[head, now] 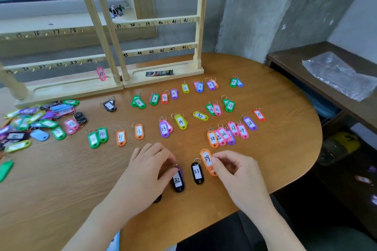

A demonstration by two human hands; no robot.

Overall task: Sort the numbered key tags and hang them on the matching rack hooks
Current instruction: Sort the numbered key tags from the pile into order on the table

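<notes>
A rounded wooden table [265,91] carries two wooden key racks at its far edge — the left rack [85,26] with hooks numbered up to 24, the right rack [159,20] with rails numbered 31 to 48. One pink tag marked 37 [101,73] hangs from the left rack's lowest rail, under the hook numbered 24. At the table's left lies an unsorted heap of tags [38,120]; across the middle, sorted tags [183,112] lie in rows, numbered 1 to 29 (several numbers doubled). Nearest the person, the left hand [151,161] pinches the ring end of the black tag 32 [177,180], which lies flat on the table over a purple tag. Just beside it, untouched, lies the black tag 33 [197,172]. The right hand [234,167] holds the orange tag 39 [207,160] between thumb and fingertips — its lower end hidden behind the fingers.
</notes>
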